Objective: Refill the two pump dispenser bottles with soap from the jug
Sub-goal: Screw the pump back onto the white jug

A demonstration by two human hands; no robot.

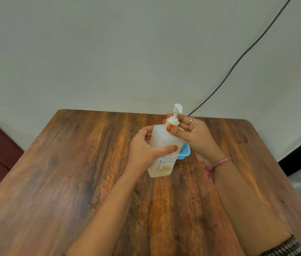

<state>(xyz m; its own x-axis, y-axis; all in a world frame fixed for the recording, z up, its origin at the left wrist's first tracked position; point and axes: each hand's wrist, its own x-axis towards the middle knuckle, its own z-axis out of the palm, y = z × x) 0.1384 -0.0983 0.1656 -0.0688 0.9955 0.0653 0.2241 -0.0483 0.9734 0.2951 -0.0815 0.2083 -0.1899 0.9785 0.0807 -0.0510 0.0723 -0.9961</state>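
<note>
Left hand (142, 148) is gripping the body of the translucent pump dispenser bottle (164, 150), which is standing on the wooden table (72, 163). Right hand (190, 133) is pinching the white pump collar (172, 122). Blue tray (185, 153) is sitting just behind the bottle.

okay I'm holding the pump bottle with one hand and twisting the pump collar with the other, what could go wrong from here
1. The pump bottle looks tilted, and only your left hand steadies its body; a hard twist by the right hand on the pump collar could tip it.
2. The blue tray sits right behind the bottle, so a slip may knock it.
3. The lifted pump may drip residue onto the wooden table.
</note>
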